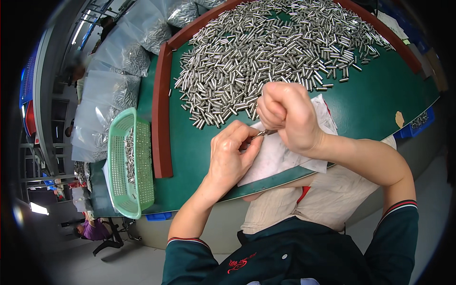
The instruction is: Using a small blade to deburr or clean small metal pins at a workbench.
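My left hand (229, 152) pinches a small metal cylinder (259, 135) between thumb and fingertips, low over a stained white cloth (273, 164) at the table's near edge. Just to its right, my right hand (293, 116) is closed in a fist. A thin dark tip (271, 132) shows under that fist and meets the cylinder's end; whatever the fist grips is otherwise hidden. Beyond both hands spreads a large heap of short, shiny metal cylinders (256, 59) on the green tabletop (370, 107).
A red-brown raised border (162, 114) frames the heap. Left of it stands a pale green basket (142, 190) with some metal pieces inside. Clear plastic bags (135, 59) of metal parts line the far left. At right is a blue bin (420, 126). A person (96, 230) sits in the background.
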Tool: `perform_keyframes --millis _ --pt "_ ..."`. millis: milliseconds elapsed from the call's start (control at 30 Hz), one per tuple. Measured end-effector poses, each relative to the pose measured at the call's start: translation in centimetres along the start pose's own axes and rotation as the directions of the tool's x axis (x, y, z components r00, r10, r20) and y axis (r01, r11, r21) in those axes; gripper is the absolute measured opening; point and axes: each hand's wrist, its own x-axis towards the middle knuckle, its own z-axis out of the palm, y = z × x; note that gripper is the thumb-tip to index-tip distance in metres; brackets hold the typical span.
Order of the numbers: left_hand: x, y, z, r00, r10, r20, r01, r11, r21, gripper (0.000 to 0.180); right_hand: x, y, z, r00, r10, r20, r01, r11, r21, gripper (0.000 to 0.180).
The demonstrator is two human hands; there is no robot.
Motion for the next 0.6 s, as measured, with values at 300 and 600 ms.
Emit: perform_keyframes --millis 300,600 --pt "-0.17 0.02 -0.14 0.993 0.109 -0.037 -0.105 0.989 0.104 0.014 0.25 -0.84 -0.27 0.999 -0.030 -0.010 0.031 0.999 0.015 0.037" --pt "-0.24 0.21 0.05 0.995 0.094 -0.037 -0.092 0.994 0.065 0.012 -0.20 -0.71 -0.16 0.999 0.049 -0.014 -0.049 0.999 0.022 0.037"
